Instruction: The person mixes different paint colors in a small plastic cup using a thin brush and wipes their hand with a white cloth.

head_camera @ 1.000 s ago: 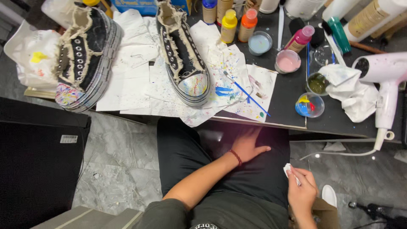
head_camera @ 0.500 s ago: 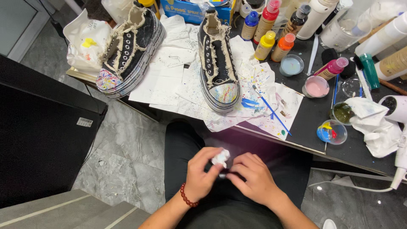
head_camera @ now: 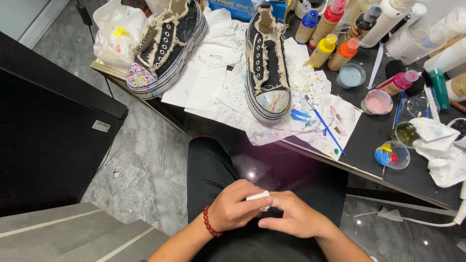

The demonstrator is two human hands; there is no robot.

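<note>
Left hand (head_camera: 235, 208) and right hand (head_camera: 293, 218) meet over the lap, both pinching a small white wad (head_camera: 258, 196). Table edge (head_camera: 310, 150) at 12 o'clock, well apart; paint-splattered sneaker (head_camera: 268, 63) beyond.

2 shoes (head_camera: 268, 68) on paper sheets (head_camera: 213, 82) on table (head_camera: 369, 145); bottles (head_camera: 335, 34) behind, brush (head_camera: 324, 123) right of them.

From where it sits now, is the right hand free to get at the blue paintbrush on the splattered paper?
Probably not at once. The right hand is in the lap, pinching a small white piece together with the left hand. The blue paintbrush lies uncovered near the table edge, with nothing on it.
</note>
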